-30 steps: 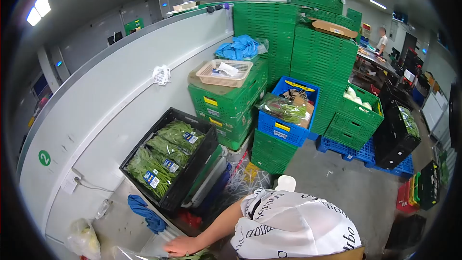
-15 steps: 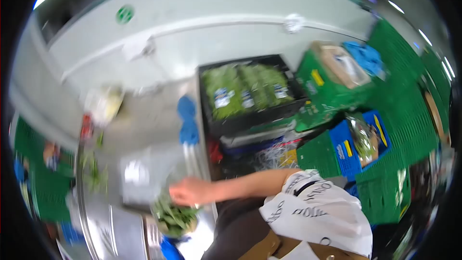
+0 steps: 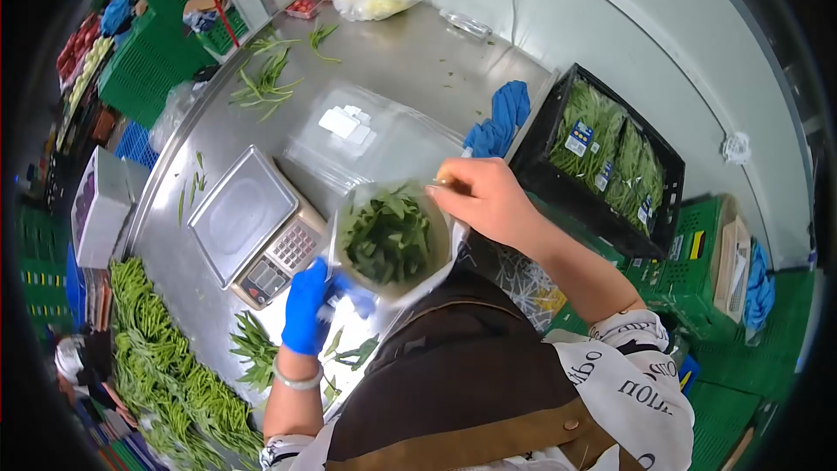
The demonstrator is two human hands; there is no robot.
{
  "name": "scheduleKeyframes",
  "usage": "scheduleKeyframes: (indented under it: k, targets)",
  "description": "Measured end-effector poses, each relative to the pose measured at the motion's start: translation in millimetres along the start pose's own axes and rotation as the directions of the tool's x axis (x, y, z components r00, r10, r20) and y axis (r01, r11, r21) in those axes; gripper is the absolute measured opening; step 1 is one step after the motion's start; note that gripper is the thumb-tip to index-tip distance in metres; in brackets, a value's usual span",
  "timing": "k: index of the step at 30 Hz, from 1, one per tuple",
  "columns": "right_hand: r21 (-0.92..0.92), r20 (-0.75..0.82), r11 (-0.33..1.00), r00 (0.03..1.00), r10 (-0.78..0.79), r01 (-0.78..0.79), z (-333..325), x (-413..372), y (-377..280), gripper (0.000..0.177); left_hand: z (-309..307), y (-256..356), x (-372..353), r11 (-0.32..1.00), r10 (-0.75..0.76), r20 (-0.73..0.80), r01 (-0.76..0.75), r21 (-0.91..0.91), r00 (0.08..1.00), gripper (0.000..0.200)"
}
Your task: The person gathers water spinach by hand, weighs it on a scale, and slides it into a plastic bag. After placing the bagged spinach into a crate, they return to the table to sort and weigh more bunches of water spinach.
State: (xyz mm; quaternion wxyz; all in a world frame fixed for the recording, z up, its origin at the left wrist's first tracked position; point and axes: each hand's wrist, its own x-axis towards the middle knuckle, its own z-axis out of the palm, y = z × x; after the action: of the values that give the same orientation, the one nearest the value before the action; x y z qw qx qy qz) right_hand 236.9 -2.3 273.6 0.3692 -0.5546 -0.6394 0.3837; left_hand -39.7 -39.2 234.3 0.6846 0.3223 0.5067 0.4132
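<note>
A clear plastic bag (image 3: pixel 445 249) of green leafy vegetables (image 3: pixel 385 237) hangs in front of my body, its opening facing up. My bare right hand (image 3: pixel 478 196) pinches the bag's rim at the upper right. At the bag's lower left is my left hand (image 3: pixel 307 307) in a blue glove, its fingers closed on the bag's side and partly blurred. Just left of the bag stands a scale (image 3: pixel 255 222) with an empty plate. Flat clear bags (image 3: pixel 366 135) with white labels (image 3: pixel 347 125) on top lie beyond it.
Long green stems (image 3: pixel 166 358) are heaped at the lower left, with loose leaves (image 3: pixel 253 349) beside them. A black crate (image 3: pixel 532 161) of packed greens stands right, near a blue cloth (image 3: pixel 501 122). Green crates (image 3: pixel 689 296) are farther right. A co-worker's arm (image 3: pixel 118 401) shows far left.
The view has swung left and down, bringing the scale, the stem heap and my gloved left hand into sight. The leaves now show inside the bag, held upright between both hands.
</note>
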Motion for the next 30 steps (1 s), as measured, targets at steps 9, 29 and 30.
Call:
scheduleKeyframes:
  k: [9, 29, 30]
  targets:
    - [-0.424, 0.419, 0.661, 0.781, -0.463, 0.619, 72, -8, -26, 0.019, -11, -47, 17, 0.889, 0.031, 0.121, -0.082, 0.450, 0.992, 0.051]
    - [-0.231, 0.292, 0.950, 0.947, -0.138, 0.209, 14, -3, 61, 0.038, -28, -43, -6, 0.969, 0.004, 0.417, 0.099, -0.225, 0.909, 0.054]
    - [-0.042, 0.303, 0.999, 0.953, 0.005, 0.008, 27, 1, 64, 0.039, -28, -41, -1, 0.967, 0.015, 0.402, 0.090, -0.240, 0.915, 0.054]
